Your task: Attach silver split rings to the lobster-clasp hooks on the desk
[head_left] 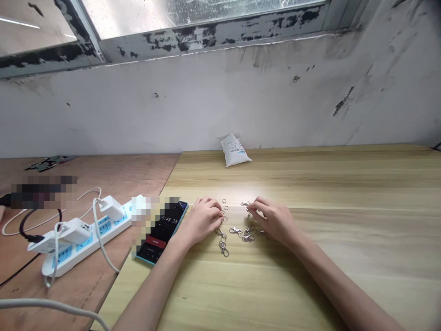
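Observation:
Both my hands rest on a light wooden table point(310, 193). My left hand point(203, 220) is curled, its fingertips pinched on a small metal split ring point(224, 210). My right hand point(274, 220) is curled too, pinching a small metal lobster clasp point(245, 204). Between and below the hands lie several loose silver clasps point(245, 233) and a short assembled clasp-and-ring piece point(223, 242). Another loose ring point(224, 201) lies just beyond my left fingers.
A phone point(161, 232) showing a timer lies left of my left hand. A white power strip point(86, 234) with chargers and cables sits on the brown table at left. A small white bag point(234, 150) lies by the wall.

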Available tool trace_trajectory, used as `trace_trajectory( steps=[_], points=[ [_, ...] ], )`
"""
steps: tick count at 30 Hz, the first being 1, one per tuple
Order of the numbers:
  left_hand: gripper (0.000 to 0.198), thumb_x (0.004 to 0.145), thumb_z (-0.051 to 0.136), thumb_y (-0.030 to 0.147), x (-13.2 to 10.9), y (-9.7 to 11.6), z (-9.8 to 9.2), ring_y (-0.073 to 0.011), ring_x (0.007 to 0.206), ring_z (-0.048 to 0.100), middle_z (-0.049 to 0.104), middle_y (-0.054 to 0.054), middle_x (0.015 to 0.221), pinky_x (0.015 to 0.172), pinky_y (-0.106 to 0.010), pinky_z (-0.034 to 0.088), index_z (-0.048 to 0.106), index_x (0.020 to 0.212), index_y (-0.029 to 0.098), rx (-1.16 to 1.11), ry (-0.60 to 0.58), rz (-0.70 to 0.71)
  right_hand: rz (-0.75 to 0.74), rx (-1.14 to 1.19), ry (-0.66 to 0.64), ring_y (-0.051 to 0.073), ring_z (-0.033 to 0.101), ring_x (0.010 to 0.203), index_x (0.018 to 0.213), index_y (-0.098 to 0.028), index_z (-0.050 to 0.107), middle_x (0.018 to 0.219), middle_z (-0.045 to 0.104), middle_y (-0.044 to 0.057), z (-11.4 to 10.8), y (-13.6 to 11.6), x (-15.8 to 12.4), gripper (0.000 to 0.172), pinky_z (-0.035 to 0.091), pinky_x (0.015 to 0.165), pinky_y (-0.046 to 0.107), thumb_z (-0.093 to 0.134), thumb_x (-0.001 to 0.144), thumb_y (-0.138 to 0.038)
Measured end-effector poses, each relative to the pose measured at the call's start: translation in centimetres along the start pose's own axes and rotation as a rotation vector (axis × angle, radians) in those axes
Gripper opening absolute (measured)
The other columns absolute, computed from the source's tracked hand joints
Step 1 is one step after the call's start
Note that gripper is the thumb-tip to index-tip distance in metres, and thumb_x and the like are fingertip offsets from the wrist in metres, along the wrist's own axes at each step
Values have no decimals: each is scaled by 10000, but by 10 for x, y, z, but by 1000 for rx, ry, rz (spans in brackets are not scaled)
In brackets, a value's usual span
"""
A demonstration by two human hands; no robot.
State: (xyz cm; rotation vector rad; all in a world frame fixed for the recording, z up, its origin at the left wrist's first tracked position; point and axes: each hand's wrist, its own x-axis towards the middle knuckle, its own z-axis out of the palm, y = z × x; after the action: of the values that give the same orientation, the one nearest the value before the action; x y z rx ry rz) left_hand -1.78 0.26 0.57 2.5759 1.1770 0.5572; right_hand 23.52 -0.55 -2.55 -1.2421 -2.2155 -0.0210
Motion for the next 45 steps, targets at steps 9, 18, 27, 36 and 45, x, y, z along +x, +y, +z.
trace_trajectory(
  steps=[9,18,27,36,45],
  points=[
    [106,805,668,275,-7,8,-10,-168,766,586,626,-27,822,676,-273,426,746,852,220,-302,-240,-15,-16,-47,-69,111,553,633,818,-222,645,842,632,10,1,-6,-1,151,298,527,227,517,894,-196],
    [119,852,620,266,-5,10,-8,-168,784,574,634,-25,855,688,-273,404,728,870,220,-257,-232,-28,-25,29,-110,104,539,606,943,-212,643,920,634,34,-2,-12,-1,184,317,542,233,462,921,-183],
    [72,822,627,241,-6,8,-3,-166,760,560,626,-9,784,637,-255,388,690,808,207,-267,-249,-52,-14,62,-94,94,523,578,938,-216,647,925,641,26,-1,-12,-2,193,326,545,233,472,897,-147],
    [186,925,525,292,-2,16,0,-159,768,562,619,-26,835,683,-264,415,672,857,200,-265,-112,-14,6,250,-107,82,456,533,965,-205,645,912,614,32,-4,-24,-1,190,340,545,243,470,903,-165],
    [188,919,553,292,3,31,2,-161,804,593,653,-40,854,778,-283,458,708,901,187,-566,59,-72,86,605,-119,112,472,610,876,-188,663,750,552,18,2,-43,1,232,384,570,240,487,959,-314]
  ],
)
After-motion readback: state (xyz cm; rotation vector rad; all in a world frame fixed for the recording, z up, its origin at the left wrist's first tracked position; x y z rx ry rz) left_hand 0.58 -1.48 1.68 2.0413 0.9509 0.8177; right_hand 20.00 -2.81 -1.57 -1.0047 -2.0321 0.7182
